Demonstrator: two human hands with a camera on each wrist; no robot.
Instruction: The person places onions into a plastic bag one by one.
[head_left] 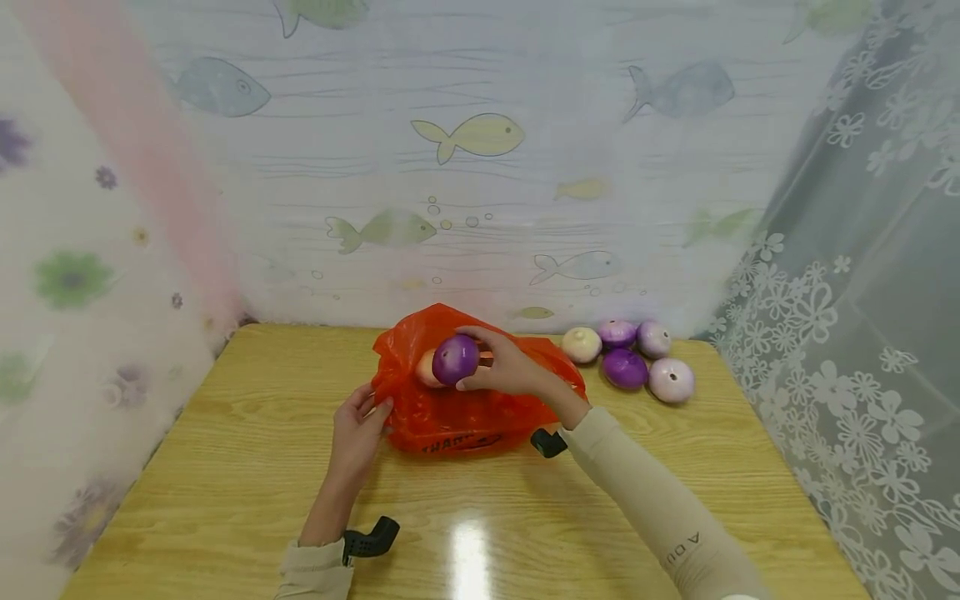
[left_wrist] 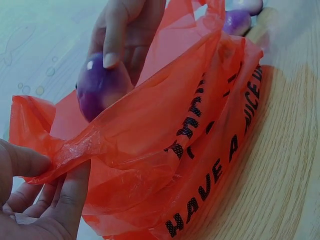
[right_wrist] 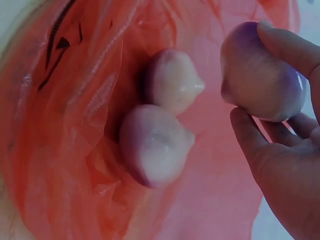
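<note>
My right hand grips a purple onion over the mouth of a red plastic bag. In the right wrist view the thumb lies on top of this onion, with fingers beneath it. Two more onions lie inside the bag, one onion beside another onion, both pale with purple sides. My left hand pinches the bag's left edge between thumb and fingers, as the left wrist view shows close up. Black printed lettering runs along the bag's near side.
To the right of the bag several onions sit in a group on the wooden table, among them a whitish onion, a deep purple onion and a pale onion. A fish-patterned curtain hangs behind the table.
</note>
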